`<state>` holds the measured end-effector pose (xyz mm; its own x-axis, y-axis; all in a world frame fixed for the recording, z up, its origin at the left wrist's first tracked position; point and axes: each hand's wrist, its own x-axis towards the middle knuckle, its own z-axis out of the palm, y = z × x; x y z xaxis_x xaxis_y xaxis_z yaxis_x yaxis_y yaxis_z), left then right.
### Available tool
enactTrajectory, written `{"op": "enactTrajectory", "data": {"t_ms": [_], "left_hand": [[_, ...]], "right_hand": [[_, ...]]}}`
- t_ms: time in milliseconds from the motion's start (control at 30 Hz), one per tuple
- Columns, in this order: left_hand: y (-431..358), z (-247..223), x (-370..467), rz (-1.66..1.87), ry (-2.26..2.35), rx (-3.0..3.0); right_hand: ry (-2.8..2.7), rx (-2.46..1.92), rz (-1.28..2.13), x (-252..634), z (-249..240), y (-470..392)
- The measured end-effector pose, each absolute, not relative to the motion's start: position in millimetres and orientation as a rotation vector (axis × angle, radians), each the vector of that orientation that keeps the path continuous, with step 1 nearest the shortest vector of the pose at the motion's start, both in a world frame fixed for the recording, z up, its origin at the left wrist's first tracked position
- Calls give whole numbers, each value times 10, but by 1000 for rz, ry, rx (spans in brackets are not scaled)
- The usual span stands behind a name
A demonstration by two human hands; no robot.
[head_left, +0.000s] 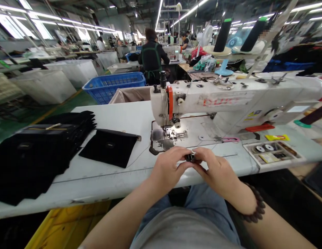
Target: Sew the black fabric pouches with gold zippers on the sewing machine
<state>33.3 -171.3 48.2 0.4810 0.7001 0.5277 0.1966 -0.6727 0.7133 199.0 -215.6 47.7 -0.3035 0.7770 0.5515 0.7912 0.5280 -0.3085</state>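
Observation:
In front of the sewing machine (236, 100), my left hand (171, 164) and my right hand (215, 169) meet over the table's front edge. Between their fingertips they pinch a small dark, shiny bobbin case (190, 157), partly hidden by the fingers. Behind my hands, the lit needle area and presser foot (173, 132) are bare of fabric. Left of the needle plate lies a black fabric panel (109, 147) with a small label. A thread trails from near it towards the machine.
A thick stack of black fabric pieces (46, 148) covers the table's left end. At right, a parts tray (275, 155) holds bobbins, near pink-handled snips (230, 139) and a yellow packet (277, 137). Beyond stand a blue basket (114, 83), black thread cones (223, 36) and a seated co-worker (153, 55).

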Motion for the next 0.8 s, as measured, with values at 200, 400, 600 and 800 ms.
{"op": "enactTrajectory", "data": {"t_ms": [200, 400, 600, 800], "left_hand": [[-1709, 406, 346, 1066, 670, 1785], [-1716, 351, 314, 1184, 759, 1515], [-1706, 354, 262, 1074, 564, 1116], [-1709, 364, 265, 927, 413, 801]], "right_hand": [[-2067, -1266, -77, 1964, 465, -2167], [-2029, -1332, -245, 1983, 470, -2172], [-2163, -1280, -135, 2017, 473, -2216], [-2201, -1247, -77, 2020, 512, -2231]]}}
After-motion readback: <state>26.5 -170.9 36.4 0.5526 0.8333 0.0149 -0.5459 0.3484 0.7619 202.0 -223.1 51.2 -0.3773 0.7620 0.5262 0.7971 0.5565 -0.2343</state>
